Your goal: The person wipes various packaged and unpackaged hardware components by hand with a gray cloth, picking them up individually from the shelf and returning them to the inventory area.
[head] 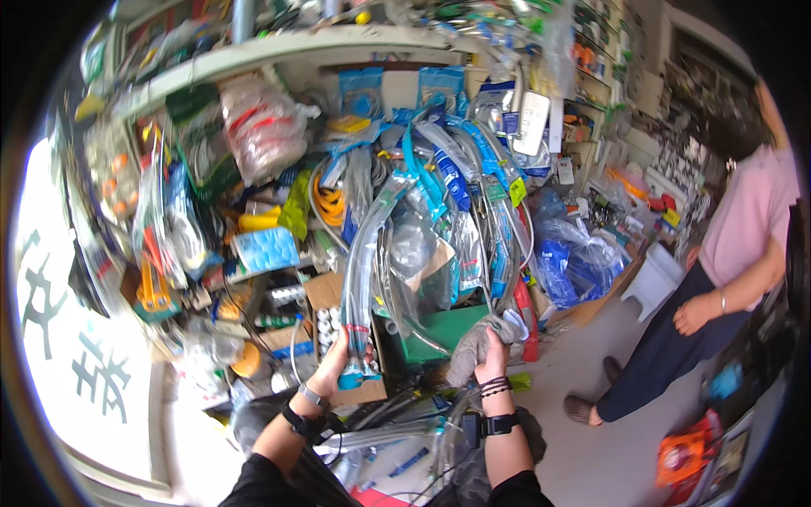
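Note:
My left hand is closed around the lower end of a long clear plastic package of hose, which bends up toward the hanging hoses. A grey cloth is bunched in my right hand, beside a green box panel. Between and behind my hands many metal and plastic hoses hang in clear and blue packaging. An open cardboard box with white cylindrical items stands just behind my left hand. More packaged tubes lie low in front of me.
At the right a person in a pink shirt stands near a white plastic stool. A blue bag sits right of the hoses. Crowded shelves run above. A blue tissue pack lies at the left; an orange package is at lower right.

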The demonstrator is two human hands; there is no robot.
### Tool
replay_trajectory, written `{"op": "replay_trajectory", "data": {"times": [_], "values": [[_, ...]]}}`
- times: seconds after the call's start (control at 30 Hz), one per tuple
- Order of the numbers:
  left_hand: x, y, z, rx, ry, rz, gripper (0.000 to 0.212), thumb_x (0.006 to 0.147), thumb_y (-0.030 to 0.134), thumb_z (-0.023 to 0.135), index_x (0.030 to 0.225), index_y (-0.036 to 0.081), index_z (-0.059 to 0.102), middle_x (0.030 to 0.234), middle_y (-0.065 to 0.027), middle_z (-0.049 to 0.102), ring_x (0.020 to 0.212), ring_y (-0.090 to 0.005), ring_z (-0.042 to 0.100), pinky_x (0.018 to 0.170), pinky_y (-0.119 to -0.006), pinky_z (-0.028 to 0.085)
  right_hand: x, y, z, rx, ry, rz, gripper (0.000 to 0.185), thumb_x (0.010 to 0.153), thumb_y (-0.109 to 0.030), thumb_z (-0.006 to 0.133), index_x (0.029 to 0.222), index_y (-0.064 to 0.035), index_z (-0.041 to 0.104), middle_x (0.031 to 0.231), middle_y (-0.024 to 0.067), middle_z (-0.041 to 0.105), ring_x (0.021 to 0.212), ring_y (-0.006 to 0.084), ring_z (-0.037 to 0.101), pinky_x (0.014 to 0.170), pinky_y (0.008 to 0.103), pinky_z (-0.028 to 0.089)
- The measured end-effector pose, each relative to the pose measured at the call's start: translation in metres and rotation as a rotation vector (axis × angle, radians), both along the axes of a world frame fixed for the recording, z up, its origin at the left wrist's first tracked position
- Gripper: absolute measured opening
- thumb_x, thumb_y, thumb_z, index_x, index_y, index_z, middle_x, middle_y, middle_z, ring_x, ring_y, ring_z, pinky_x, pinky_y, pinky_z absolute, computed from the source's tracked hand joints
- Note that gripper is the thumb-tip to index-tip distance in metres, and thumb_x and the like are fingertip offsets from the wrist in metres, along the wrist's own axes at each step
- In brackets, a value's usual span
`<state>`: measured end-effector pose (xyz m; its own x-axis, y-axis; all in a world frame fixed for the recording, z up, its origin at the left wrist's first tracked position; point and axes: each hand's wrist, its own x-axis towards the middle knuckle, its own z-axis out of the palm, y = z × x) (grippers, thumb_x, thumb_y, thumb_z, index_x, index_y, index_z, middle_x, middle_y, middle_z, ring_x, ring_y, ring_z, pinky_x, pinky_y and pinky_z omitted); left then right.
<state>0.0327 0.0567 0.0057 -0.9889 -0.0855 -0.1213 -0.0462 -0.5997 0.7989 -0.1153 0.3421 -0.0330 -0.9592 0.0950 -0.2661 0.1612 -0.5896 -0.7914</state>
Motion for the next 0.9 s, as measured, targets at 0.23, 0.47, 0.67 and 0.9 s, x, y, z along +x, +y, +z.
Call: {"op": "replay_trajectory", "data": {"times": [0.23,0.47,0.67,0.9], "values": [[0.004,0.004,-0.005,0.249,-0.15,-0.083,0.075,0.079,0.077,0.033,0.108,0.01,0.055,0.084,-0.0106,0.063,0.07,-0.0231,0.063,0.061,-0.038,0.053,-0.017,-0.011,-0.045,-0.184,-0.035,0.381,0.035,0.091,-0.036,0.052,0.112,-0.0089,0.056,0.112,0.0065,0.061,0.108,0.0261,0.055,0.097,0.0465,0.039],[0.014,0.015,0.001,-0.011,-0.081,0.004,0.06,0.087,0.065,0.042,0.112,0.01,0.042,0.085,-0.0053,0.056,0.066,-0.0134,0.056,0.057,-0.026,0.048,0.039,-0.072,0.011,-0.181,0.344,0.578,0.041,0.094,-0.036,0.048,0.124,-0.0079,0.049,0.129,0.0081,0.051,0.122,0.0272,0.044,0.105,0.0473,0.03],[0.009,0.028,-0.024,-0.521,0.3,0.098,0.111,0.068,0.055,0.076,0.14,-0.002,0.014,0.132,-0.0139,0.042,0.12,-0.0231,0.043,0.101,-0.035,0.036,0.06,-0.119,0.018,-0.26,0.376,0.76,0.047,0.095,-0.027,0.05,0.134,-0.0037,0.039,0.133,0.0091,0.045,0.12,0.0258,0.044,0.104,0.0401,0.031],[0.022,0.023,-0.007,-0.905,0.076,-0.2,0.098,0.062,0.048,0.082,0.125,-0.003,0.027,0.098,-0.025,0.059,0.094,-0.0361,0.061,0.079,-0.04,0.049,0.061,-0.132,-0.013,0.052,0.338,0.706,0.033,0.095,-0.012,0.046,0.125,-0.0003,0.044,0.12,0.0081,0.052,0.109,0.0199,0.053,0.094,0.0343,0.044]]}}
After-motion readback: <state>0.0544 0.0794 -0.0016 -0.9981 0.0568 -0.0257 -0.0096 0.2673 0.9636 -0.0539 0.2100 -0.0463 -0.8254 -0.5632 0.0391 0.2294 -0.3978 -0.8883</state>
